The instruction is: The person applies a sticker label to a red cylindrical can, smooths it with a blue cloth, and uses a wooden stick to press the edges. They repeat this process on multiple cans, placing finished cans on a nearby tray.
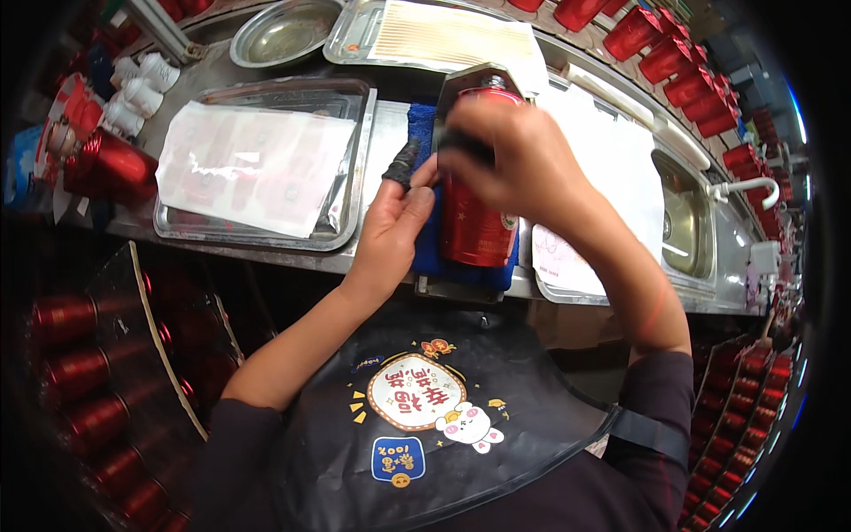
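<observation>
A glossy red bottle (479, 226) with a metal neck lies on a blue towel (427, 244), its neck pointing away from me. My right hand (519, 146) reaches over the bottle's upper part, blurred by motion. Its fingers curl round a dark thing (465, 146) whose kind I cannot make out. At the bottle's left side is my left hand (397, 208), its thumb and fingers apart and a black cover on one finger. Some of its fingertips reach the bottle's edge; whether they press on it is hidden. Behind the neck stands a brownish angled plate (470, 74).
To the left, a metal tray (362, 164) carries white transfer sheets (253, 168). Another red bottle (111, 170) stands beyond it, near small white pieces (142, 93). A metal bowl (284, 35) and striped sheet (461, 37) lie at the back. White paper (603, 168) and a sink (687, 213) are right.
</observation>
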The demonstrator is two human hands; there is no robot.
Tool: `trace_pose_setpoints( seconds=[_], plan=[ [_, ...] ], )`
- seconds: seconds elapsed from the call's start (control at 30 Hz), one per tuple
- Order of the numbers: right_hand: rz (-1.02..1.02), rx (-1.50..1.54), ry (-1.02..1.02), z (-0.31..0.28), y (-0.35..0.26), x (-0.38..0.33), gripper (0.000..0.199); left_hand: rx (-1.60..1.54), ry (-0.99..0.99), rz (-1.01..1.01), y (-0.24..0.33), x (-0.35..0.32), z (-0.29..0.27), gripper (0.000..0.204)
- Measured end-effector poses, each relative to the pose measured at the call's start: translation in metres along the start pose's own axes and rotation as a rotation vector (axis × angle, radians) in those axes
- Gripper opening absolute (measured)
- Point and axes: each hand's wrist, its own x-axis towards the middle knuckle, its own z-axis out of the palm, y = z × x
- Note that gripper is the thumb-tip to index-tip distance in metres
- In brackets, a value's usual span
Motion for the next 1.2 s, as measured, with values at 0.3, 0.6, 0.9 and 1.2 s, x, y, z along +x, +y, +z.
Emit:
trace_pose_setpoints(
  seconds=[0.3, 0.6, 0.9, 1.2],
  plan=[
    [0.056, 0.225, 0.174, -0.027, -0.022, -0.084, 0.023, 0.735, -0.196, 0.286, 0.030, -0.026, 0.009, 0.098],
    [0.168, 0.256, 0.520, -0.005, 0.019, -0.061, 0.017, 1.241, -0.145, 0.571, 0.009, 0.000, 0.020, 0.112],
    [0.336, 0.343, 0.512, -0.006, 0.002, -0.072, 0.015, 1.210, -0.299, 0.505, 0.032, 0.013, 0.002, 0.108],
    [0.414, 0.411, 0.493, -0.012, -0.023, -0.112, 0.013, 1.337, -0.311, 0.541, 0.062, 0.049, -0.002, 0.055]
  ],
)
